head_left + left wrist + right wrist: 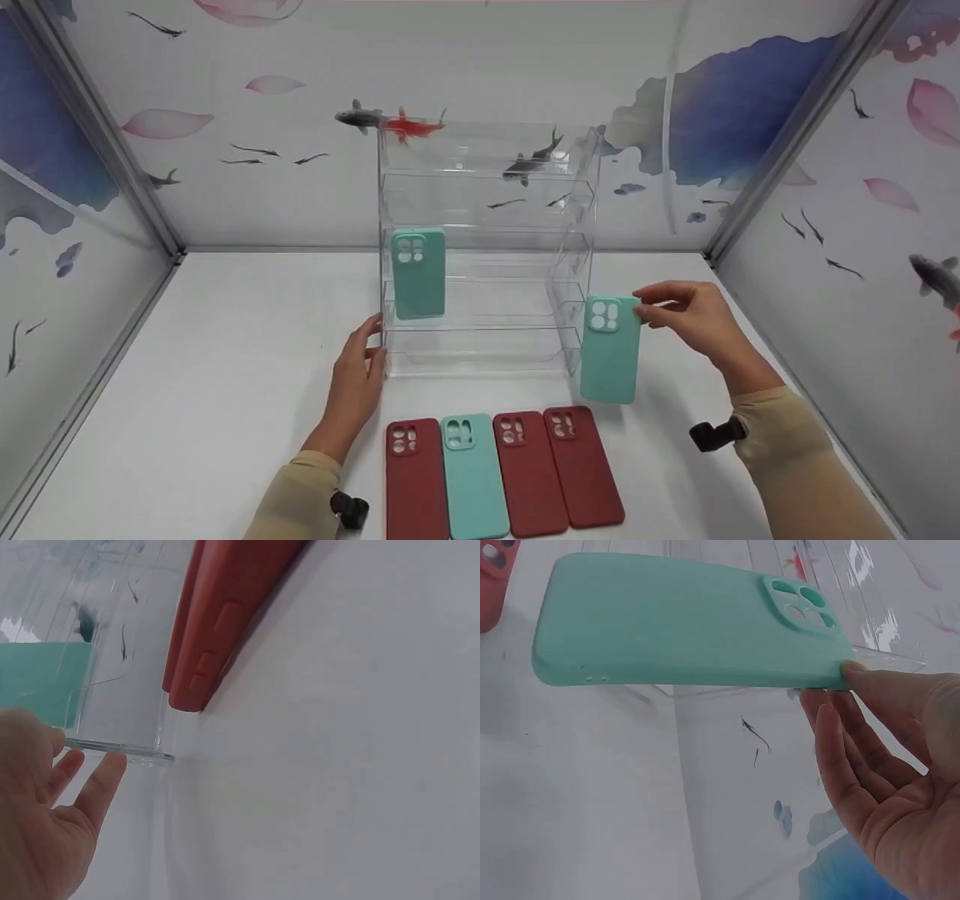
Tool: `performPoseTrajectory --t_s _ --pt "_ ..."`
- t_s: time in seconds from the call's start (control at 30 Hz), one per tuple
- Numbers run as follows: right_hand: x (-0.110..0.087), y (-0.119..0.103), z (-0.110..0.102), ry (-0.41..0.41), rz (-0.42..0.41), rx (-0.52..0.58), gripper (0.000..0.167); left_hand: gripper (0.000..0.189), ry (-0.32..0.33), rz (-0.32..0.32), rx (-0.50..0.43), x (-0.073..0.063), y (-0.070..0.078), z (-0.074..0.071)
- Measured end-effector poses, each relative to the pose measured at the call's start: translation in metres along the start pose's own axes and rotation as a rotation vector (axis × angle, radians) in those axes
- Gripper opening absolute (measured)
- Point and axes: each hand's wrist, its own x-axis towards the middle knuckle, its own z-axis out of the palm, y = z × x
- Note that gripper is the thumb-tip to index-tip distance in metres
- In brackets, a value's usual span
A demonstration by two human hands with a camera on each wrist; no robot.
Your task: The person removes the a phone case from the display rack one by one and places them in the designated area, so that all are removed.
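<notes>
My right hand (pixel 694 319) pinches a mint-green phone case (pixel 611 360) by its upper corner, thumb on one face and fingers behind. The case hangs upright, camera cutouts at the top, by the right side of a clear tiered acrylic rack (pixel 480 328). Seen from the right wrist, the case (pixel 660 622) stretches across above the white surface. My left hand (pixel 360 379) touches the rack's left side, its fingers (pixel 101 787) fairly straight against the panel edge. Another mint-green case (pixel 420 281) stands at the left of a middle tier.
In front of the rack lies a row of phone cases: a red case (pixel 412 480), a mint-green case (pixel 476 480), and two more red ones to the right. Patterned white walls (pixel 480 45) enclose the white table (pixel 247 322) at the back and sides.
</notes>
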Motion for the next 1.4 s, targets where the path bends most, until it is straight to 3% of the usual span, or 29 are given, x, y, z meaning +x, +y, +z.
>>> performPoseTrajectory --t_s 0.23,0.53,0.93,1.4 --pt "-0.009 0.026 -0.009 -0.115 0.075 -0.007 0.037 0.056 0.003 -0.006 -0.015 0.001 0.001 -0.001" --pt "-0.022 0.064 0.006 -0.229 0.167 0.024 0.041 0.055 0.016 0.016 -0.006 0.000 -0.001 0.000" --pt "-0.038 0.093 0.032 -0.207 0.225 0.007 0.039 0.055 0.009 0.008 -0.010 -0.001 0.001 -0.002" --pt "-0.056 0.110 0.045 -0.232 0.209 0.008 0.036 0.055 0.000 0.011 -0.010 0.000 0.000 -0.002"
